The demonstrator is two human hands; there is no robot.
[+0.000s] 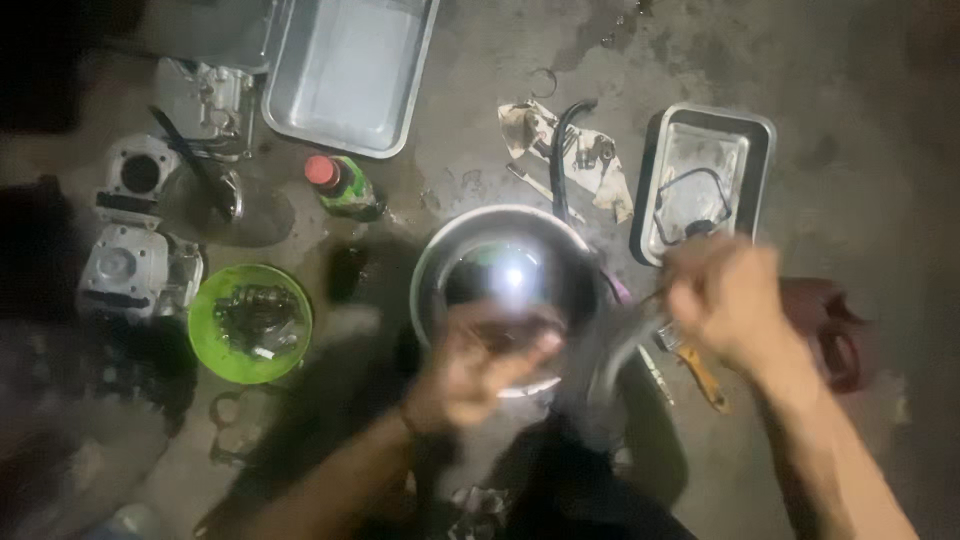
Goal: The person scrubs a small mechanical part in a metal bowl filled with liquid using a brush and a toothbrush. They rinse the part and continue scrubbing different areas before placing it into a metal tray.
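Our left hand [480, 365] hovered blurred over the steel bowl [505, 270] on the floor; our right hand [725, 295] gripped something thin, unclear. Steadier hands above the bowl would have served best.

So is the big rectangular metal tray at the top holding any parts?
No, the large rectangular tray shows only bare metal inside, while the green bowl holds dark parts.
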